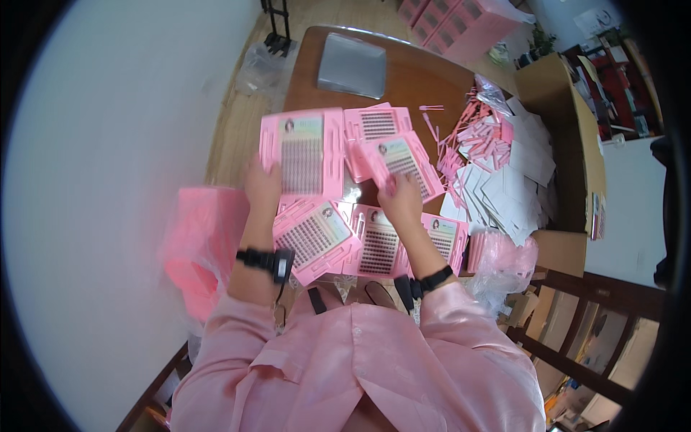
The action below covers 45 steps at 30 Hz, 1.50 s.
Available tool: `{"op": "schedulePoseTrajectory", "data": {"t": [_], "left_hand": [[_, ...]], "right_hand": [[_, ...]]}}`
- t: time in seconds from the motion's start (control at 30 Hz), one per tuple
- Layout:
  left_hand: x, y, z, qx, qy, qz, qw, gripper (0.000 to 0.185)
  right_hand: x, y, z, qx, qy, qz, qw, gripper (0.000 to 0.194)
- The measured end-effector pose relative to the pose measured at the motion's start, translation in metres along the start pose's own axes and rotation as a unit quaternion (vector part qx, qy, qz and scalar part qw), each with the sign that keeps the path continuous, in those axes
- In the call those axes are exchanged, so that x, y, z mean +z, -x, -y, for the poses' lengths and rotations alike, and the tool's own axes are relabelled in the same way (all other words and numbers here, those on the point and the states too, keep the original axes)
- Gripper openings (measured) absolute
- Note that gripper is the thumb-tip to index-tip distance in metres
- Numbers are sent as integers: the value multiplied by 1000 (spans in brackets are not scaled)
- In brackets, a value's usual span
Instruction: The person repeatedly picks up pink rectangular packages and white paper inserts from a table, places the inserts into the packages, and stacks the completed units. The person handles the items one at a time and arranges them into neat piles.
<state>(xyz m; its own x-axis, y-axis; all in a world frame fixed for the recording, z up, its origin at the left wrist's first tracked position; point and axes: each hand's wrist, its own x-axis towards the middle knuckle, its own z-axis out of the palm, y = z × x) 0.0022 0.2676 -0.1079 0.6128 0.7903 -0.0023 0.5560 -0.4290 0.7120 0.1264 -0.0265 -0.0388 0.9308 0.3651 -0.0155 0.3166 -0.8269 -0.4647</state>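
My left hand grips the left edge of a pink false-eyelash tray, lifted and slightly blurred by motion. A second pink eyelash tray, tilted, is pinched at its lower left edge by my right hand. Behind it, another eyelash tray lies on the table, partly covered. Closer to my body, an angled eyelash tray rests over other pink trays. Beside it are an upright eyelash tray and one partly hidden by my right forearm. Rows of dark lash clusters fill the trays.
A stack of clear plastic covers lies at the far end of the brown table. Pink tweezers and applicators are heaped at right beside white cards and a cardboard box. Pink packages stand left, along the wall.
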Motion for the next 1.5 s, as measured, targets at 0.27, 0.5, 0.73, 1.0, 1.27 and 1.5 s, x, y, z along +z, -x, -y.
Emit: {"op": "schedulePoseTrajectory", "data": {"t": [0.27,0.5,0.73,1.0,1.27,1.5], "left_hand": [[-44,148,10,71,-131,87,985,53],[-34,157,29,96,-247,83,961,67],[-38,177,-32,65,-190,-21,979,69],[38,206,-109,159,-120,-48,979,58],[105,244,-158,-30,52,71,996,57],[172,173,-146,-255,292,128,913,46]], "right_hand": [[-33,140,-42,10,33,92,995,36],[-30,153,-62,27,-5,182,983,48],[-141,145,-200,132,-34,-164,977,29],[-190,182,-404,230,81,-91,965,30],[-144,150,-418,253,39,-12,967,32],[-147,149,-414,206,69,29,976,28]]}}
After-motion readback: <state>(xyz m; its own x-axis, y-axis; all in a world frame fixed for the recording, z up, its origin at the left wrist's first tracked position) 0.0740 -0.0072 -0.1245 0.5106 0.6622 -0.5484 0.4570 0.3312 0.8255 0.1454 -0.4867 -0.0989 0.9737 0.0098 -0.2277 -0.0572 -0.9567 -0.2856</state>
